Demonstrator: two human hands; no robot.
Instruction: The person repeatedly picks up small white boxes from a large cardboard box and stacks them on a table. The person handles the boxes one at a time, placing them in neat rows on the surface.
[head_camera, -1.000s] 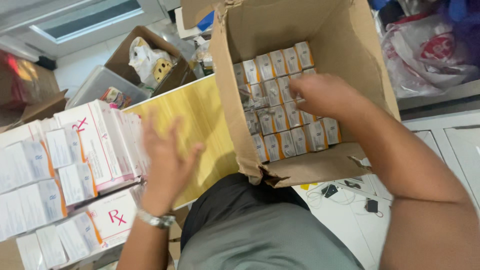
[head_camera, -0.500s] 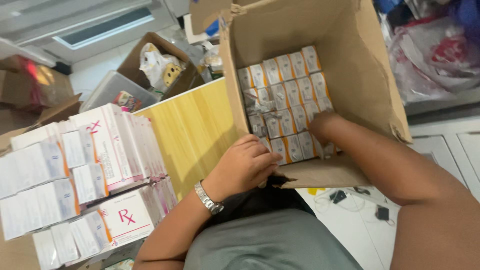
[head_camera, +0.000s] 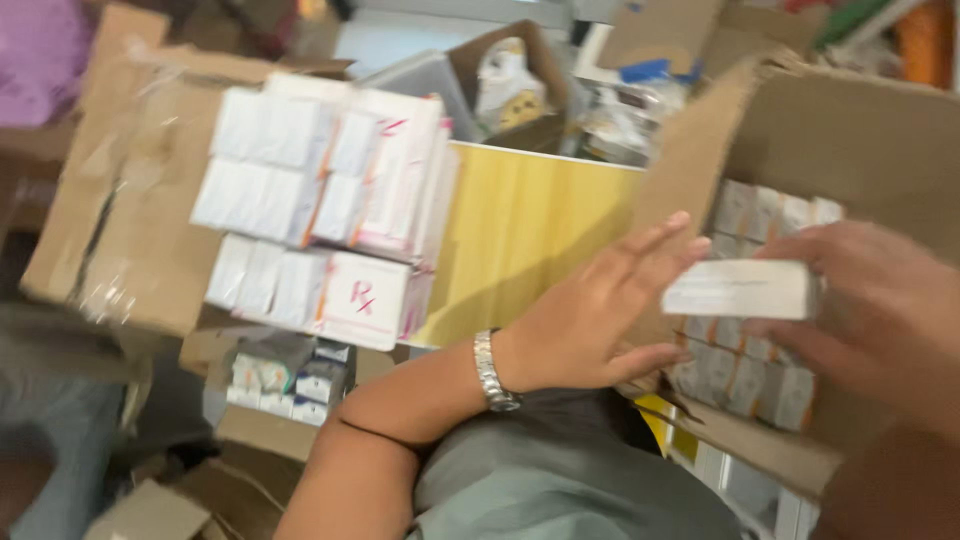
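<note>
My right hand (head_camera: 880, 300) grips a small white flat box (head_camera: 738, 289) and holds it at the mouth of a big cardboard carton (head_camera: 850, 130). Rows of small white and orange boxes (head_camera: 745, 370) fill that carton. My left hand (head_camera: 600, 315), with a metal watch on the wrist, is spread flat with fingers apart just left of the held box, touching the carton's edge. The view is motion-blurred.
A stack of white boxes with pink marks (head_camera: 330, 220) lies on flattened cardboard (head_camera: 120, 200) to the left. A yellow wooden surface (head_camera: 520, 240) sits between stack and carton. More small boxes (head_camera: 285, 375) lie below the stack; open cartons with bags (head_camera: 510, 85) stand behind.
The camera has swung left and closer. My right hand has lifted a small white box out of the carton rows, and my left hand has opened flat beside it.
</note>
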